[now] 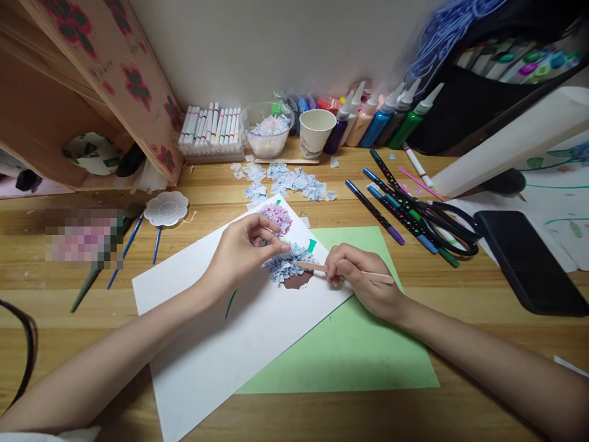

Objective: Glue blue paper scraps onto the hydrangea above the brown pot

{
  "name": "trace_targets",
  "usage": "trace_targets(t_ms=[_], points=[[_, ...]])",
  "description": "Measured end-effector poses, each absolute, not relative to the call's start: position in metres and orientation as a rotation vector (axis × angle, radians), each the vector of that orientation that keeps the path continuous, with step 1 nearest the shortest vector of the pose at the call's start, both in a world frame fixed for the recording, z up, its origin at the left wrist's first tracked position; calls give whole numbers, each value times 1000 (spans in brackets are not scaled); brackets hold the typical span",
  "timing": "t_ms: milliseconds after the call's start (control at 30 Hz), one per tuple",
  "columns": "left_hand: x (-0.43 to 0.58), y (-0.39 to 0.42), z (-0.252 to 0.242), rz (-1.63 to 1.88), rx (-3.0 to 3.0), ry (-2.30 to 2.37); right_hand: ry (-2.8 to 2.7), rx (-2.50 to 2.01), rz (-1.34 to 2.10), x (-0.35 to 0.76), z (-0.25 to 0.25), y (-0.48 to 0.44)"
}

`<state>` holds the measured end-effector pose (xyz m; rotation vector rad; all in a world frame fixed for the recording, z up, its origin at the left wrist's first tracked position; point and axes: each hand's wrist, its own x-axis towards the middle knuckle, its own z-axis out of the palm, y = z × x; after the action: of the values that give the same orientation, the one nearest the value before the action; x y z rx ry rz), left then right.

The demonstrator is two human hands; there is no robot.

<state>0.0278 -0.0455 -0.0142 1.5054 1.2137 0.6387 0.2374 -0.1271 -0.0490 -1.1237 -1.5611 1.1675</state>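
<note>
A flat wooden craft stick (311,266) is gripped in my right hand (356,276), its tip touching a cluster of blue-and-white paper scraps (288,268). My left hand (246,245) hovers at the cluster's upper left edge, thumb and fingers pinched together; whatever they hold is too small to make out. Below the scraps shows a bare brown patch (298,281) on the white sheet (193,344). Farther up the sheet is a round pink-and-purple scrap cluster (276,218), partly hidden by my left fingers. Green painted marks also show on the sheet.
Green paper (350,356) lies under the white sheet. Loose scraps (299,182) spread behind it, before a plastic bowl (267,138), paper cup (317,132) and paint bottles (381,126). Right: pens (375,212), black scissors (453,227), a phone (529,261). Left: a flower-shaped palette (166,209) and brushes.
</note>
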Motion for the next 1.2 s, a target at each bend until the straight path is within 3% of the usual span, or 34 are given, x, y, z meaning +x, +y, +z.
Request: trace_targets(t_ms=[333, 967, 1200], points=[[32, -48, -12, 445, 1560, 1203, -1425, -995, 1088, 240, -53, -131], [35, -42, -15, 437, 1825, 1132, -1633, -1065, 933, 238, -51, -130], [23, -44, -11, 653, 1943, 1304, -1718, -1056, 868, 234, -46, -127]])
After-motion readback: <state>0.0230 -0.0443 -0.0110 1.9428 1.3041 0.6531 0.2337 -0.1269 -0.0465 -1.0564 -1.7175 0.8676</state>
